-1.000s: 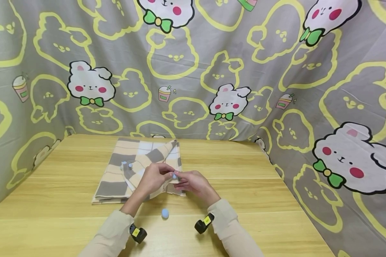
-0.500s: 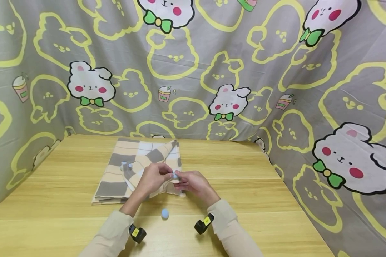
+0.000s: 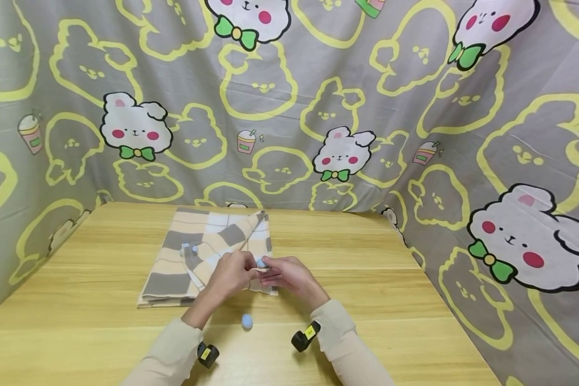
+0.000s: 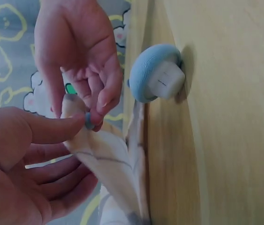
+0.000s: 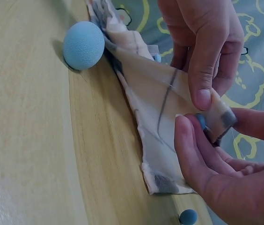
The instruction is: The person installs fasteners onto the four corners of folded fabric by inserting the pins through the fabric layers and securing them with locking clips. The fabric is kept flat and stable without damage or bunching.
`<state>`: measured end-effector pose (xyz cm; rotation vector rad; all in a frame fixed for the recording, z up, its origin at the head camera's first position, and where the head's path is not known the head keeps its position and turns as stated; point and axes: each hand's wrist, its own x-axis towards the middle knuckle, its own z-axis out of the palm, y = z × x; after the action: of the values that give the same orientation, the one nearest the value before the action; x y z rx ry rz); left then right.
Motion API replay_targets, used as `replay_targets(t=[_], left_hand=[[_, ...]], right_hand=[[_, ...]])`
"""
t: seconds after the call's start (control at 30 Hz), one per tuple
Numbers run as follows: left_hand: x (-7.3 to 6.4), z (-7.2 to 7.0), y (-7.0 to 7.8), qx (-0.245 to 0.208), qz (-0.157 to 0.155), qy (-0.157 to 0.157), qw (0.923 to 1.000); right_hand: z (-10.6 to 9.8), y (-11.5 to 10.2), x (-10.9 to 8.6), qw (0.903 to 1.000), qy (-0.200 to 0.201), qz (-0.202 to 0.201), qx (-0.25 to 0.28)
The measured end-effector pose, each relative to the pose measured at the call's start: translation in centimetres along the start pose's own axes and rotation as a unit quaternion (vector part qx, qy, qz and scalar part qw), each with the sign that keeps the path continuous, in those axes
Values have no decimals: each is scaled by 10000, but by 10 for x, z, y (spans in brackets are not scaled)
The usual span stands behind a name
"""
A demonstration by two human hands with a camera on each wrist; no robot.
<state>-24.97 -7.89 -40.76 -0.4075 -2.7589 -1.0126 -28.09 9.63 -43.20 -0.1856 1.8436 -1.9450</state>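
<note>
Step in hand, apparently: fastening small blue knob (image 3: 261,263) to checked cloth (image 3: 217,239), at cloth's 3 o'clock. Left hand (image 3: 231,272) pinches cloth edge; right hand (image 3: 291,276) pinches knob. Mushroom-shaped piece (image 3: 247,321): on worktop (image 3: 366,300), cloth's 5 o'clock. Next move likely calls for steady corner.

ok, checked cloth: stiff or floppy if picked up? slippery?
Probably floppy: the checked cloth creases and bends where the left hand and right hand hold it. Likely not very slippery: its surface looks matte. Layers may spread when lifted, since the near edge shows them stacked.
</note>
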Motion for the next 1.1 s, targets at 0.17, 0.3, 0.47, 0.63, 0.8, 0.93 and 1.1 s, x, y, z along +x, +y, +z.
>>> replay_targets(t=[0.17,0.3,0.47,0.63,0.8,0.93,1.1], left_hand=[[3,2,-3,5,151,113,9998],[3,2,-4,112,268,195,9994],[3,2,-5,225,340,321,9987],[5,-6,-8,312,336,715,9964],[9,-21,-15,169,155,1186,9927],[11,-37,-25,107,19,1510,9885],[11,-57,-40,55,-353,1640,9858]], right_hand=[[1,0,-1,10000,-14,43,-88],[0,0,-1,9999,10,40,-108],[0,1,0,10000,-8,28,-64],[-1,1,1,10000,1,-1,0],[-1,0,0,10000,5,49,16],[-1,-1,-1,10000,-2,36,-32],[-1,1,1,10000,40,44,-38]])
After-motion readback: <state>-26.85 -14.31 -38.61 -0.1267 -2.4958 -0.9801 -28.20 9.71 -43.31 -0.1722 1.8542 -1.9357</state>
